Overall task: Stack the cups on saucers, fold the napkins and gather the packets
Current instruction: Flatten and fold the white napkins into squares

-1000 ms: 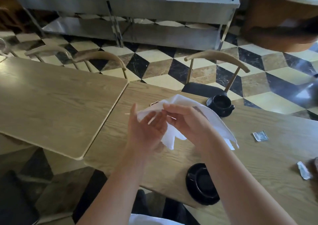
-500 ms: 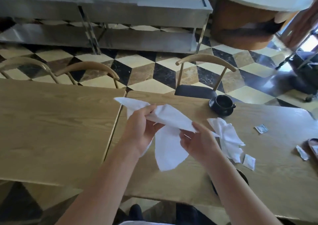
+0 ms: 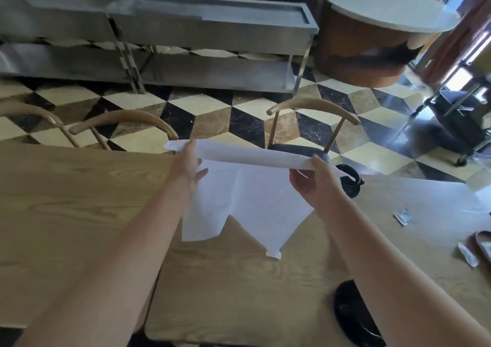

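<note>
Above the wooden table [image 3: 239, 293], a white napkin [image 3: 247, 200] is held stretched between both hands, clear of the surface. Its top edge is rolled or folded over into a band, and two pointed corners hang down from it. The left hand [image 3: 186, 171] is closed in a grip on the band near its left end, with a short stub of napkin left sticking out beyond the fingers. The right hand [image 3: 314, 182] is pinched on the band near its right end, thumb on top. Behind the right hand, near the far edge of the table, a black cup [image 3: 350, 180] is partly seen; whether a saucer lies under it cannot be told. At the near edge, a black saucer [image 3: 353, 317] is partly covered by the right forearm. Farther right, a small crumpled packet [image 3: 403, 216] lies on the table, and another packet [image 3: 467, 254] lies just beside a brown dish [image 3: 478, 243] cut off by the frame edge.
</note>
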